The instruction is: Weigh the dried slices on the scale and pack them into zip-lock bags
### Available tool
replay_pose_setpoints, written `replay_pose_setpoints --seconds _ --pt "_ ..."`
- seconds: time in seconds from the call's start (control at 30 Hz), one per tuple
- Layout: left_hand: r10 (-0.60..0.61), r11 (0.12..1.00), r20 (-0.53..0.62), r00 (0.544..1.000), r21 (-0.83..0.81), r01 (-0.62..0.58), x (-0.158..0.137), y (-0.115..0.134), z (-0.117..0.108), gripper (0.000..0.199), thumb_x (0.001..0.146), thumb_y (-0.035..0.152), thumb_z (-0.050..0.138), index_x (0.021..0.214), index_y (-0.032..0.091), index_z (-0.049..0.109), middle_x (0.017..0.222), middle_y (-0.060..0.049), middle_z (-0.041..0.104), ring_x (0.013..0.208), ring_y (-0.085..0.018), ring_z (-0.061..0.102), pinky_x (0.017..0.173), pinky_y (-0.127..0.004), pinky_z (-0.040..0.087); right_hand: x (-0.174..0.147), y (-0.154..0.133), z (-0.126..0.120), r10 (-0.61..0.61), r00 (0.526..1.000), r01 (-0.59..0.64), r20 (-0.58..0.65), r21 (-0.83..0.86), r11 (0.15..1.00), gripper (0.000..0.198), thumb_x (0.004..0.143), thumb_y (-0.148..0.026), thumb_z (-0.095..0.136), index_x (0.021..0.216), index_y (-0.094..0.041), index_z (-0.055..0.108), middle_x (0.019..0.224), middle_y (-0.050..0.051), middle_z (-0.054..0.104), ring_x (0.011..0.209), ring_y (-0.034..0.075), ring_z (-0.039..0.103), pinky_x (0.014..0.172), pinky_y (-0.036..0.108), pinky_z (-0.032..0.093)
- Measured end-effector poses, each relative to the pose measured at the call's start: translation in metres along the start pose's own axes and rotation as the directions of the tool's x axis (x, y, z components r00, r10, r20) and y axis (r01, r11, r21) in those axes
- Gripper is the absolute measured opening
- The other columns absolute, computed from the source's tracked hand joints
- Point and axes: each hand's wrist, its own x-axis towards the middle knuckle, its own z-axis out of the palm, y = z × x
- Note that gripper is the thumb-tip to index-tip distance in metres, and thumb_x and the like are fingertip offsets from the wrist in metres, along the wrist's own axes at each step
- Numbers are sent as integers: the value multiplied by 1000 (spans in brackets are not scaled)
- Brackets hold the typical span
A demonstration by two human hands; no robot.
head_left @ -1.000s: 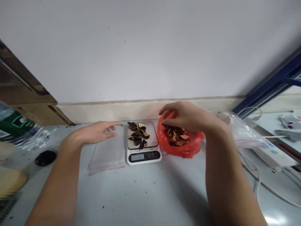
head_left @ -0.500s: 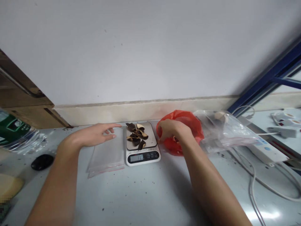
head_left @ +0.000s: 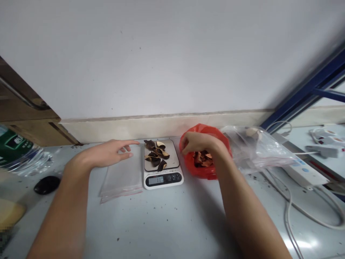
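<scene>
Carefully: one light pinch at the red bag

With the kitchen scale [head_left: 174, 154] as my clock centre and twelve toward the wall [head_left: 161, 72], the red plastic bag [head_left: 196, 172] stands open at three o'clock, just beside it. My right hand [head_left: 198, 142] is over the bag's mouth, fingers curled at its nine o'clock side; I cannot tell whether they pinch a piece. More dried brown pieces [head_left: 206, 160] show below my wrist, inside the bag.

My left hand [head_left: 114, 153] is open and holds nothing, at nine o'clock over the flat zip bags [head_left: 122, 178], forefinger pointing at the scale and just short of its edge. I'd hold it off the plate, since a brush could upset the reading.

The curled dark pieces [head_left: 163, 153] sit loosely on the plate's nine o'clock side. The display [head_left: 157, 180], at six o'clock, seems to read 117; I can't make out a decimal point.

To work neatly, I'd take pieces singly by an edge, as they look brittle, lift them clear of the soft red rim, and lay them on the bare strip at the plate's three o'clock. The bag shouldn't lean on the scale.
</scene>
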Motion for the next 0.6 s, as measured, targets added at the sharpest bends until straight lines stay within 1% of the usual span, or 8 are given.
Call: replay_pose_setpoints --seconds 0.1,0.13,0.27,0.37,0.43,0.5,0.57,0.6 --pt "-20 1000 -11 1000 1 20 0 2 -1 69 88 55 45 153 32 49 136 -8 70 123 -29 66 107 -41 50 -15 15 -16 -51 996 55 -68 68 996 7 75 -24 69 80 -23 75 72 -2 71 68 15 66 56 22 47" --pt "-32 999 -11 999 4 32 -1 3 -1 70 88 55 44 154 32 49 136 -7 70 122 -29 66 107 -40 50 -21 20 -21 -41 993 46 -110 47 998 7 74 -24 70 78 -23 74 71 -2 70 67 16 65 56 23 46" --pt "-53 998 -6 999 30 53 -7 5 -4 69 89 55 42 155 33 46 138 -6 69 123 -27 66 106 -38 49 -41 32 -34 110 966 -138 -236 -109 984 14 69 -14 66 76 -22 75 70 1 71 65 18 62 55 26 44" --pt "-51 997 1 999 51 50 -8 1 -5 68 90 55 41 155 33 46 135 -5 71 121 -26 67 103 -35 50 -49 27 -35 91 954 -136 -286 -144 980 11 73 -18 65 70 -23 74 66 2 69 62 18 60 53 27 42" --pt "-55 997 12 998 59 54 -8 -2 -4 67 89 53 42 152 32 49 131 -6 73 117 -26 69 100 -34 51 -48 17 -30 10 963 -48 -268 -134 990 10 76 -20 66 73 -23 75 70 2 70 64 17 61 53 26 42" --pt "-64 996 31 997 63 62 -6 -4 -3 63 88 52 43 147 30 55 127 -6 75 113 -26 71 94 -32 53 -43 2 -22 -138 967 115 -212 -116 987 12 77 -19 68 84 -24 77 82 1 74 71 16 64 57 24 43" --pt "-79 995 56 995 69 75 -5 -4 -2 58 87 51 44 139 29 61 123 -6 77 109 -26 72 89 -31 54 -34 -14 -11 -303 948 294 -102 -93 951 23 77 -17 71 98 -25 78 93 0 74 78 16 65 62 22 45" --pt "-86 994 67 994 72 81 -5 -3 -2 56 87 50 44 135 29 63 122 -5 77 108 -26 73 87 -31 55 -29 -22 -5 -360 933 358 -15 -70 931 27 77 -18 72 102 -25 77 94 1 74 78 15 65 62 21 45"
